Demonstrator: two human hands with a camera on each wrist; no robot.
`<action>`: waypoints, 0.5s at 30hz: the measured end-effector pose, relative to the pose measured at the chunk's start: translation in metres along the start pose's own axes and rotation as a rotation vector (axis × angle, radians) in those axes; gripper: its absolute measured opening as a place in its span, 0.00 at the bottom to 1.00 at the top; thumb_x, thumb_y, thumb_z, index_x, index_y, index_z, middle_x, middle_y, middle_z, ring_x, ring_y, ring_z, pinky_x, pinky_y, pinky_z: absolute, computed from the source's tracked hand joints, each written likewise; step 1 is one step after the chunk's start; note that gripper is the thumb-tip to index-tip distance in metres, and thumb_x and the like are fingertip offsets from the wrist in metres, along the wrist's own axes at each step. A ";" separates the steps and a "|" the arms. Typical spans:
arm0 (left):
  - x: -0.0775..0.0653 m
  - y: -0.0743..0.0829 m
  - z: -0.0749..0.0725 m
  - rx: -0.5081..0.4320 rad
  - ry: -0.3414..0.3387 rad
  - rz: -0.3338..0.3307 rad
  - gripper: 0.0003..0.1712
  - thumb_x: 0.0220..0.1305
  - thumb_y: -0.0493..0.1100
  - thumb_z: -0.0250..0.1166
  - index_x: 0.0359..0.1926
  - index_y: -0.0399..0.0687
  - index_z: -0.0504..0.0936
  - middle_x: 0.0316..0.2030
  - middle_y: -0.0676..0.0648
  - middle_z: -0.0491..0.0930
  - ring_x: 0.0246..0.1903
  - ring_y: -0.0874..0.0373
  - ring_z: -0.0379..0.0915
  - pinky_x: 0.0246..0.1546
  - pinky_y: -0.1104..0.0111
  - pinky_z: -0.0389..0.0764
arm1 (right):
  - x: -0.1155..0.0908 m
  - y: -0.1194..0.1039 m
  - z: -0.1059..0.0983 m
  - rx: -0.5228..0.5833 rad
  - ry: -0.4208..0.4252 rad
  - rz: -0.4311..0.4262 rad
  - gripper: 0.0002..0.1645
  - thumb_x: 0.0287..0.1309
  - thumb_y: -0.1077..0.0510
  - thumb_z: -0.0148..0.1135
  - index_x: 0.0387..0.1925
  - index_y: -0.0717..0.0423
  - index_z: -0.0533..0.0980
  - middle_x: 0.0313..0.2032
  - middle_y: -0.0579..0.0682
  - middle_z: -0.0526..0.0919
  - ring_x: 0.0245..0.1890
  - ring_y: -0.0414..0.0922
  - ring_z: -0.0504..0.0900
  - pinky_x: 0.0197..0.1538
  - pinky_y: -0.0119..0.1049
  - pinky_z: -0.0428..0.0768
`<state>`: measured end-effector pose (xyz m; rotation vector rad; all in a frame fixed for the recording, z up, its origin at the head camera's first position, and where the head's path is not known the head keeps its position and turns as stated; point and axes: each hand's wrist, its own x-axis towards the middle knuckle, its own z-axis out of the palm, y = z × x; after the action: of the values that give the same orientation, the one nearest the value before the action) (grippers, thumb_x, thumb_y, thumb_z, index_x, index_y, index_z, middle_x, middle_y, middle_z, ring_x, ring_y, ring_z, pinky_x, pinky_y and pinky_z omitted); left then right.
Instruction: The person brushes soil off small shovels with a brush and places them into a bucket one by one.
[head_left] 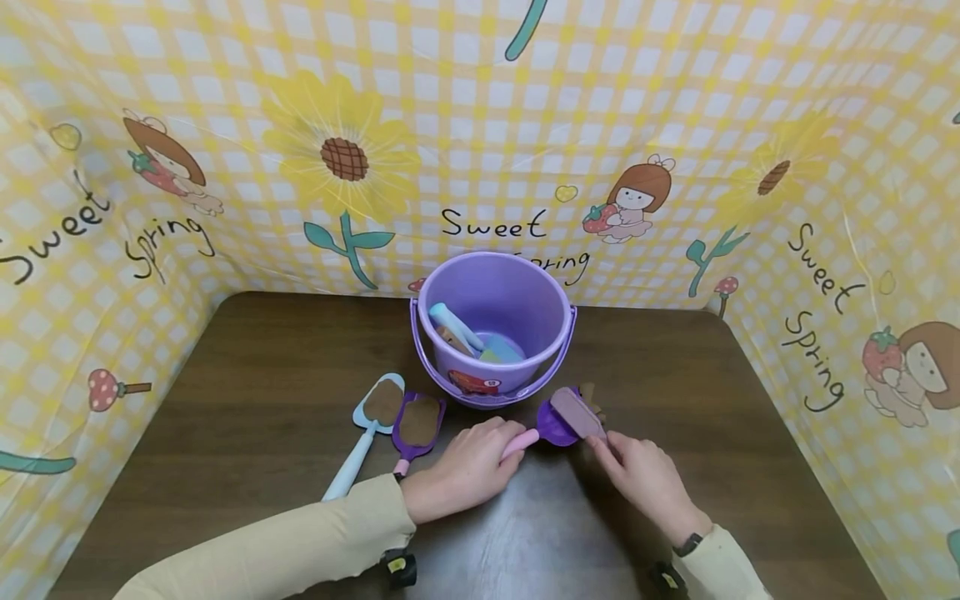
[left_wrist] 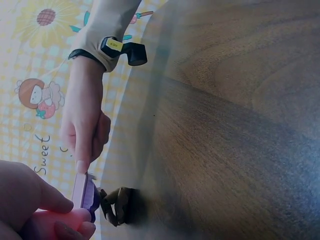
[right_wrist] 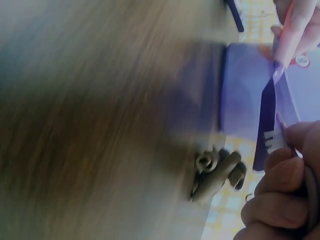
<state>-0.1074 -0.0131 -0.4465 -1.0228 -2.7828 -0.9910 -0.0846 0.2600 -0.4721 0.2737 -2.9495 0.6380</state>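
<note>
Left fingers [head_left: 504, 432] clamped round pink handle [head_left: 522, 442] of purple scoop [head_left: 553, 425]; right fingers [head_left: 617, 443] pinch mauve brush [head_left: 576, 412] over scoop.

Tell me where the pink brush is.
In the head view, the pink brush is right of centre, in the right hand, overlapping the purple scoop the left hand holds, front-right of the bucket.

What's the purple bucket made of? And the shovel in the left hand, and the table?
The bucket looks like smooth, satiny plastic: even colour, moulded rim. The shovel in the left hand is probably smooth plastic too: thin, plain purple blade. The table seems wood or laminate: brown grain, soft shine.
</note>
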 end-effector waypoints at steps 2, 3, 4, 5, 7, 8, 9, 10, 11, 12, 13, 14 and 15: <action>-0.001 -0.001 0.000 0.001 -0.001 0.002 0.08 0.66 0.35 0.67 0.46 0.41 0.84 0.34 0.47 0.81 0.33 0.55 0.79 0.31 0.62 0.80 | 0.000 0.003 -0.002 -0.022 0.028 0.019 0.26 0.73 0.49 0.63 0.20 0.47 0.63 0.15 0.39 0.58 0.15 0.39 0.63 0.19 0.34 0.59; -0.001 -0.001 0.000 0.001 -0.002 0.003 0.08 0.66 0.35 0.67 0.46 0.41 0.84 0.34 0.47 0.81 0.33 0.55 0.79 0.31 0.62 0.80 | 0.000 0.004 -0.002 -0.031 0.040 0.033 0.27 0.74 0.49 0.62 0.19 0.48 0.63 0.15 0.39 0.58 0.15 0.40 0.63 0.19 0.35 0.59; -0.001 -0.002 0.001 0.002 -0.004 0.002 0.08 0.66 0.35 0.67 0.46 0.42 0.84 0.34 0.48 0.81 0.33 0.55 0.79 0.31 0.62 0.80 | 0.000 0.006 -0.003 -0.041 0.051 0.046 0.27 0.74 0.49 0.61 0.19 0.48 0.63 0.15 0.40 0.59 0.15 0.40 0.63 0.19 0.36 0.60; -0.001 -0.002 0.001 0.004 -0.005 0.001 0.07 0.67 0.36 0.67 0.45 0.42 0.84 0.34 0.48 0.81 0.33 0.55 0.78 0.30 0.62 0.80 | 0.001 0.006 -0.004 -0.047 0.059 0.062 0.27 0.75 0.48 0.60 0.19 0.49 0.63 0.15 0.40 0.59 0.15 0.41 0.64 0.18 0.37 0.61; -0.001 -0.004 0.002 0.006 -0.010 -0.006 0.06 0.68 0.37 0.66 0.45 0.43 0.84 0.33 0.49 0.81 0.32 0.56 0.78 0.30 0.62 0.79 | 0.001 0.008 -0.005 -0.054 0.066 0.090 0.27 0.76 0.47 0.59 0.19 0.49 0.63 0.15 0.41 0.60 0.15 0.42 0.64 0.18 0.38 0.61; -0.001 -0.004 0.002 0.005 -0.014 -0.011 0.06 0.68 0.37 0.66 0.45 0.43 0.84 0.33 0.49 0.81 0.32 0.56 0.78 0.31 0.62 0.79 | 0.001 0.008 -0.005 -0.056 0.072 0.102 0.28 0.76 0.47 0.58 0.19 0.49 0.63 0.15 0.41 0.60 0.15 0.43 0.64 0.18 0.38 0.61; -0.001 -0.005 0.002 0.005 -0.017 -0.015 0.06 0.68 0.37 0.66 0.45 0.43 0.84 0.33 0.49 0.81 0.32 0.56 0.78 0.31 0.62 0.79 | 0.001 0.009 -0.005 -0.053 0.073 0.109 0.28 0.76 0.47 0.58 0.20 0.50 0.63 0.15 0.42 0.60 0.15 0.43 0.64 0.18 0.38 0.61; -0.002 -0.005 0.002 0.006 -0.019 -0.017 0.07 0.68 0.38 0.66 0.46 0.43 0.84 0.34 0.49 0.81 0.33 0.56 0.78 0.31 0.62 0.80 | 0.002 0.009 -0.006 -0.049 0.073 0.115 0.27 0.76 0.47 0.58 0.20 0.50 0.63 0.15 0.42 0.61 0.15 0.43 0.64 0.18 0.38 0.61; -0.002 -0.006 0.002 0.005 -0.020 -0.017 0.07 0.69 0.38 0.66 0.46 0.43 0.84 0.34 0.49 0.82 0.34 0.56 0.79 0.32 0.62 0.80 | 0.002 0.008 -0.006 -0.041 0.077 0.112 0.27 0.76 0.47 0.58 0.20 0.50 0.63 0.15 0.41 0.60 0.15 0.42 0.64 0.18 0.38 0.61; -0.002 -0.006 0.002 0.003 -0.021 -0.018 0.08 0.69 0.38 0.66 0.47 0.43 0.84 0.35 0.48 0.82 0.34 0.56 0.79 0.32 0.62 0.80 | 0.002 0.008 -0.005 -0.032 0.081 0.098 0.27 0.76 0.48 0.59 0.20 0.49 0.63 0.15 0.41 0.60 0.15 0.42 0.64 0.19 0.37 0.61; -0.002 -0.006 0.002 0.001 -0.021 -0.019 0.08 0.69 0.38 0.66 0.48 0.43 0.84 0.36 0.48 0.82 0.35 0.55 0.79 0.33 0.62 0.81 | 0.002 0.007 -0.005 -0.019 0.081 0.077 0.26 0.75 0.49 0.60 0.20 0.49 0.64 0.15 0.40 0.60 0.15 0.41 0.64 0.19 0.36 0.60; -0.002 -0.006 0.002 -0.001 -0.020 -0.020 0.09 0.68 0.38 0.66 0.48 0.43 0.84 0.36 0.48 0.82 0.35 0.55 0.79 0.33 0.62 0.81 | 0.002 0.007 -0.004 -0.006 0.078 0.055 0.26 0.74 0.49 0.61 0.20 0.49 0.64 0.15 0.39 0.60 0.15 0.39 0.63 0.19 0.35 0.60; -0.002 -0.006 0.002 -0.003 -0.017 -0.020 0.09 0.68 0.38 0.66 0.48 0.42 0.84 0.36 0.48 0.82 0.35 0.55 0.79 0.33 0.62 0.81 | 0.002 0.005 -0.004 0.007 0.069 0.031 0.26 0.74 0.50 0.62 0.20 0.48 0.64 0.15 0.38 0.59 0.15 0.38 0.63 0.19 0.34 0.59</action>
<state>-0.1091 -0.0166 -0.4522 -1.0103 -2.8116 -0.9939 -0.0870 0.2660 -0.4708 0.2031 -2.8916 0.6489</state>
